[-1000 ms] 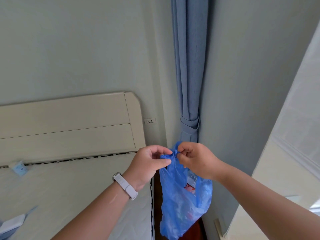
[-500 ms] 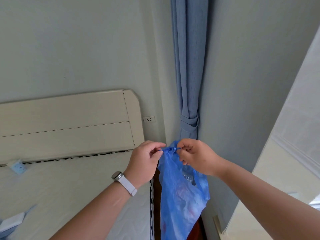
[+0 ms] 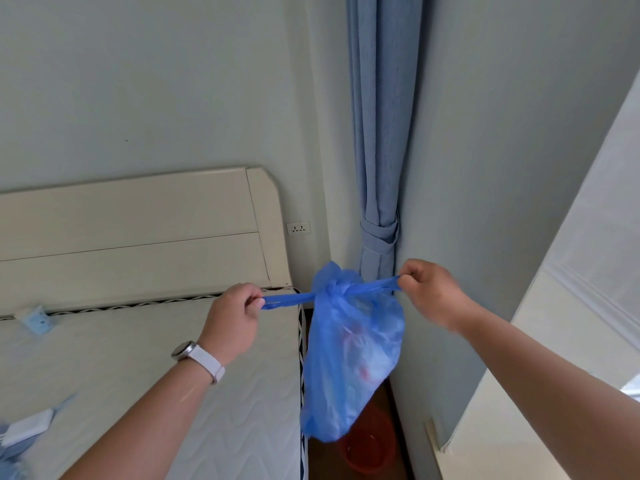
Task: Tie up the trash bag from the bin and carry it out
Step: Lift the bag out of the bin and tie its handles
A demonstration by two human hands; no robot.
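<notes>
A blue plastic trash bag (image 3: 349, 362) hangs in the air between my hands, with crumpled rubbish showing through it. Its two handle strips are crossed in a knot (image 3: 332, 291) at the top. My left hand (image 3: 232, 323) grips the left strip, stretched out sideways. My right hand (image 3: 427, 289) grips the right strip, pulled the other way. Below the bag, on the dark floor, stands the red bin (image 3: 369, 448), mostly hidden by the bag.
A bare mattress (image 3: 138, 375) with a cream headboard (image 3: 138, 233) lies to the left. A tied blue curtain (image 3: 379, 168) hangs in the corner behind the bag. A wall socket (image 3: 298, 227) sits beside the headboard. A pale ledge (image 3: 519, 410) runs along the right.
My hands have moved apart, from close together at the bag's top to wide on each side. The handle strips are now drawn taut and the knot has closed.
</notes>
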